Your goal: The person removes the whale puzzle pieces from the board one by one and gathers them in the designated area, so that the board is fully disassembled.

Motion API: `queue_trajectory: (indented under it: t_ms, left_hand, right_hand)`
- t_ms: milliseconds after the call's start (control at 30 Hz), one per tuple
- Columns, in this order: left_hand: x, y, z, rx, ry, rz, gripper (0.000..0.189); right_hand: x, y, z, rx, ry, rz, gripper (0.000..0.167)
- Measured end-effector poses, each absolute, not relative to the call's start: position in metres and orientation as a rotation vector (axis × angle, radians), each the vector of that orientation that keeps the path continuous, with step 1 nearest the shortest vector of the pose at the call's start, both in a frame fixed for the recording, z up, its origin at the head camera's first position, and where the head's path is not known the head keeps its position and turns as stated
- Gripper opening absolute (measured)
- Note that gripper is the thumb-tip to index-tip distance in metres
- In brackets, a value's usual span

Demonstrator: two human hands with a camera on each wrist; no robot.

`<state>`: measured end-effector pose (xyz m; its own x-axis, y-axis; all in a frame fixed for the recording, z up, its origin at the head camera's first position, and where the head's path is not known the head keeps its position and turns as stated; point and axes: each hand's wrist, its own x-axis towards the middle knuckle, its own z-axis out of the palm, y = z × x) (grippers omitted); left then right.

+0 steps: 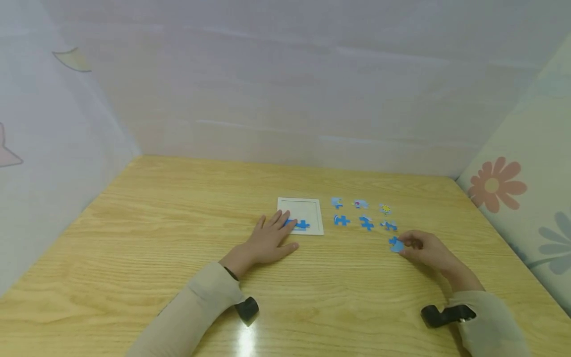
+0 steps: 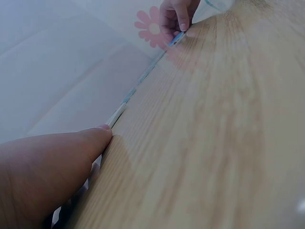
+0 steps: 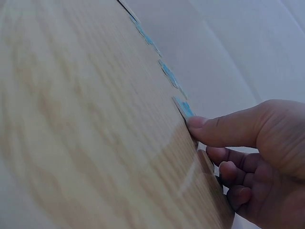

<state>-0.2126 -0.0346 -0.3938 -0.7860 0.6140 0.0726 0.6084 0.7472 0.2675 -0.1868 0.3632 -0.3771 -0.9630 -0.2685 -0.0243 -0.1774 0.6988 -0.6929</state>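
My left hand (image 1: 272, 241) lies with fingers spread over the lower left of a white square puzzle tray (image 1: 317, 218). Blue jigsaw pieces (image 1: 303, 224) in the tray's bottom part show beside those fingers, partly hidden by them. The left thumb (image 2: 97, 138) reaches the tray's near edge in the left wrist view. At the right, my right hand (image 1: 424, 249) pinches a blue jigsaw piece (image 1: 395, 244) between thumb and index finger. That piece (image 3: 183, 107) is low at the tabletop in the right wrist view, its end under the thumb (image 3: 209, 130).
Between tray and right hand, loose jigsaw pieces lie in two rows, among them one with a yellow sun (image 1: 385, 208) and a blue one (image 1: 342, 220). The wooden table (image 1: 187, 198) meets a pale curtain (image 1: 276, 99) behind and at the sides.
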Motion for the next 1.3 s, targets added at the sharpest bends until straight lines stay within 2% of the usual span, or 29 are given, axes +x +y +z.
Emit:
queue_trajectory:
  t_ms: [1300]
  left_hand:
    - [-0.2177,-0.0347,-0.3952,0.93,2.962,0.607,0.064]
  right_hand:
    - [-0.191,0.3646,-0.3727,-0.336,2.702,-1.26,0.043]
